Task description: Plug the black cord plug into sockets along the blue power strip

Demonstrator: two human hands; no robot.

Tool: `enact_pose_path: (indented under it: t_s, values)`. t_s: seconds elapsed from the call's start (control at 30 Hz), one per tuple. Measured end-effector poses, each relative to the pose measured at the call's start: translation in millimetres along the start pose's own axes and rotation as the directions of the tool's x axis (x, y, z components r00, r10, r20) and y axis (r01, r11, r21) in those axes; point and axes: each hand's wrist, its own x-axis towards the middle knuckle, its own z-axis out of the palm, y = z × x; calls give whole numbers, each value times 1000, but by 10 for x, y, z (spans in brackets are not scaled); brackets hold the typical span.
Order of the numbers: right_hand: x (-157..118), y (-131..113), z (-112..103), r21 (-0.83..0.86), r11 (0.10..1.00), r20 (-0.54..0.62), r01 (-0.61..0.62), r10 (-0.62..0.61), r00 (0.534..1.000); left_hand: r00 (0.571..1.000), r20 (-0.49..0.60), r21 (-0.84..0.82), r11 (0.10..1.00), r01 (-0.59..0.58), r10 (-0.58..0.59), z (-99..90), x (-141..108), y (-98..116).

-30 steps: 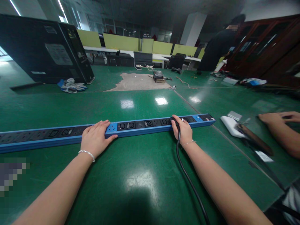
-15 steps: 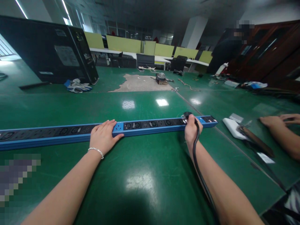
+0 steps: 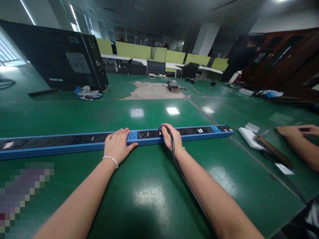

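A long blue power strip (image 3: 147, 142) lies on a green table (image 3: 87, 114), its frame filled with black and blue sockets (image 3: 133, 135). The left hand (image 3: 116, 145) rests over the strip, thumb spread from its fingers, and the right hand (image 3: 172, 137) pinches a black plug (image 3: 160, 130) at the strip's top, though one cannot tell if it is in a socket. Past the strip sit a big black box (image 3: 58, 59) and some gloves (image 3: 88, 94).
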Motion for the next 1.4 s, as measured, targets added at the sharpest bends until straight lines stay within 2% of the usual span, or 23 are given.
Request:
enact_pose_path:
  t_s: [0.2, 0.4, 0.5, 0.6, 0.67, 0.97, 1.07, 1.23, 1.33, 1.4]
  values:
    - [52, -65, 16, -110, 994, 6, 11, -10, 1000, 1000, -12, 1, 1000, -18, 18, 11, -2, -4]
    - [63, -15, -5, -112, 994, 35, -3, 7, 999, 1000, -13, -17, 1000, -16, 16, 26, -7, -14]
    - [56, -72, 6, -225, 974, 56, 22, -10, 998, 1000, -21, -19, 1000, -21, 20, 39, -7, -23]
    - [41, -158, 60, -381, 918, 77, 109, -86, 993, 1000, -22, -19, 1000, -20, 20, 44, -8, -25]
    - [30, -187, 109, -428, 891, 75, 155, -136, 988, 1000, -22, -25, 999, -21, 21, 43, -9, -23]
    - [-135, 9, 211, -397, 900, -28, 180, -208, 978, 1000, -7, -34, 999, -14, 14, 43, -7, -23]
    - [-182, 44, 195, -408, 879, 16, 247, -264, 964, 1000, -16, -15, 1000, -24, 24, 43, -5, -28]
    - [-184, 130, 104, -359, 883, 119, 303, -278, 953, 1000, 4, -31, 999, -6, 6, 29, -9, -18]
    - [-206, 213, 77, -292, 897, 170, 333, -293, 941, 1000, -11, -30, 1000, -3, 2, -1, -24, 46]
    - [-238, 255, 91, -291, 896, 166, 335, -297, 940, 998, -37, -39, 998, -49, 47, -24, -26, 138]
